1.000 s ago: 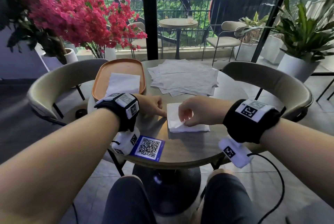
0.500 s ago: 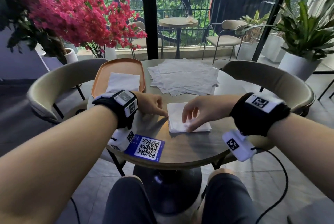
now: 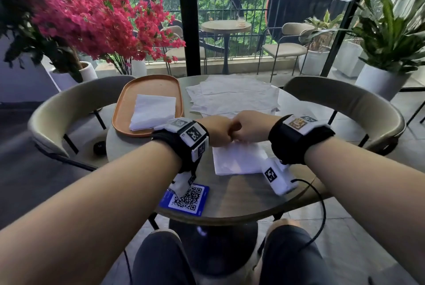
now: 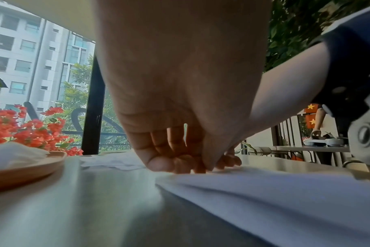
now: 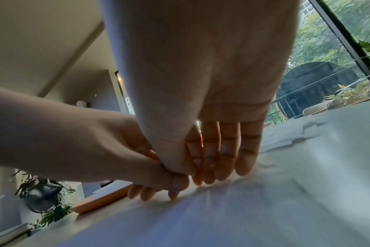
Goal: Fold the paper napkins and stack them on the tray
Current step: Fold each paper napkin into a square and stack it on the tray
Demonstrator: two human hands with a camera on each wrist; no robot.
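Observation:
A folded white napkin (image 3: pixel 239 160) lies on the round table (image 3: pixel 241 195) in front of me. Both hands meet at its far edge. My left hand (image 3: pixel 216 130) has bent fingers, and its fingertips (image 4: pixel 175 165) press down on the paper. My right hand (image 3: pixel 250 128) touches it from the right, with straight fingers (image 5: pixel 220 167) pushing onto the napkin (image 5: pixel 264 208) and wrinkling it. The orange tray (image 3: pixel 124 105) at the back left holds one folded napkin (image 3: pixel 153 112). A pile of unfolded napkins (image 3: pixel 232 96) lies behind my hands.
A blue QR-code card (image 3: pixel 187 199) lies near the table's front edge, under my left wrist. Beige chairs (image 3: pixel 345 98) curve round the table on both sides. Red flowers (image 3: pixel 92 20) and potted plants stand beyond, before a glass wall.
My left hand has moved from the napkin's left side to its far edge. The right hand has let go of the flap and joined it there, knuckle to knuckle.

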